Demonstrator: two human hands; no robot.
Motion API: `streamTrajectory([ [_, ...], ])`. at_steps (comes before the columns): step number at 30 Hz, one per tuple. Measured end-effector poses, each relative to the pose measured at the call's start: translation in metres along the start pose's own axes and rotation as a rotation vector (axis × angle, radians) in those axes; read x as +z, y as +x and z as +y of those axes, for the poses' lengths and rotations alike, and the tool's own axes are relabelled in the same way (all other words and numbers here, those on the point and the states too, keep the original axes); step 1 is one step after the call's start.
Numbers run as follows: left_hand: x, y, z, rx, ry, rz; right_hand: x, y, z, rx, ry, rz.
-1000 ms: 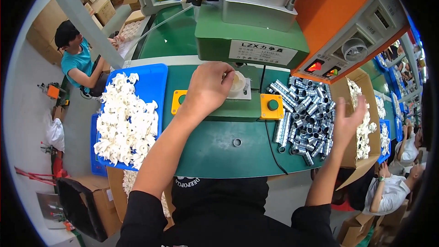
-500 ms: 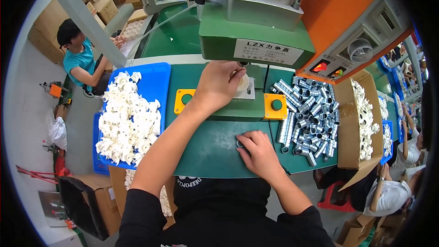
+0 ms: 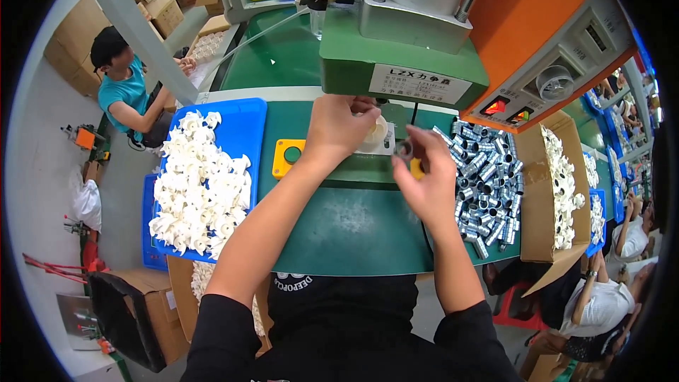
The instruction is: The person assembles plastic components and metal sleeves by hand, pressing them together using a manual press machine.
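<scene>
Under the green press head (image 3: 346, 71), my left hand (image 3: 338, 129) is closed on a white plastic part (image 3: 378, 131) at the press fixture. My fingers cover some of that part. To its right, my right hand (image 3: 433, 180) pinches a short metal sleeve (image 3: 404, 149) between thumb and fingers, slightly apart from the white part. Many loose metal sleeves (image 3: 488, 170) lie heaped on the green table beside my right hand. At the left, a blue tray (image 3: 244, 120) holds a pile of curved white plastic parts (image 3: 201, 184).
A yellow button box (image 3: 288, 158) is left of the fixture; another is partly behind my right hand. The orange control box (image 3: 544, 35) rises at the right. A cardboard carton (image 3: 537, 198) of white parts flanks the sleeves. Co-workers sit at both sides.
My right hand has risen from the table's front to the fixture, carrying the metal sleeve. My left hand stays at the white plastic part.
</scene>
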State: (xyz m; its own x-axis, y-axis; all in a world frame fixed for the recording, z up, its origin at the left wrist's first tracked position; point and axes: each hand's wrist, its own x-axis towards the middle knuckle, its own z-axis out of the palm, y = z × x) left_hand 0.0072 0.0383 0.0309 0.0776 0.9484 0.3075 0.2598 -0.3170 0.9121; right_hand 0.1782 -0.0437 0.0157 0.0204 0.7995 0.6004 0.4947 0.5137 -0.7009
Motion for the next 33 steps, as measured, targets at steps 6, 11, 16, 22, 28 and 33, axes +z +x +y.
streamTrajectory([
  [6, 0.0, 0.005, -0.003, 0.057, 0.027, 0.007, 0.016, 0.046, -0.008, 0.174, -0.018, -0.063],
  [11, 0.008, 0.011, -0.013, 0.047, 0.03, 0.026, 0.021, 0.059, -0.007, 0.191, 0.095, -0.09],
  [16, 0.011, 0.01, -0.014, 0.083, 0.084, -0.019, 0.02, 0.061, -0.012, 0.177, 0.055, -0.078],
  [22, -0.013, -0.013, -0.011, 0.004, 0.339, 0.062, -0.003, 0.0, -0.015, 0.111, -0.106, -0.078],
  [28, -0.044, -0.071, -0.004, 0.214, 0.696, 0.143, -0.011, -0.099, 0.009, -0.154, -0.209, -0.345],
  [33, -0.062, -0.109, -0.009, 0.275, 0.874, 0.113, -0.023, -0.078, 0.001, -0.174, -0.293, -0.251],
])
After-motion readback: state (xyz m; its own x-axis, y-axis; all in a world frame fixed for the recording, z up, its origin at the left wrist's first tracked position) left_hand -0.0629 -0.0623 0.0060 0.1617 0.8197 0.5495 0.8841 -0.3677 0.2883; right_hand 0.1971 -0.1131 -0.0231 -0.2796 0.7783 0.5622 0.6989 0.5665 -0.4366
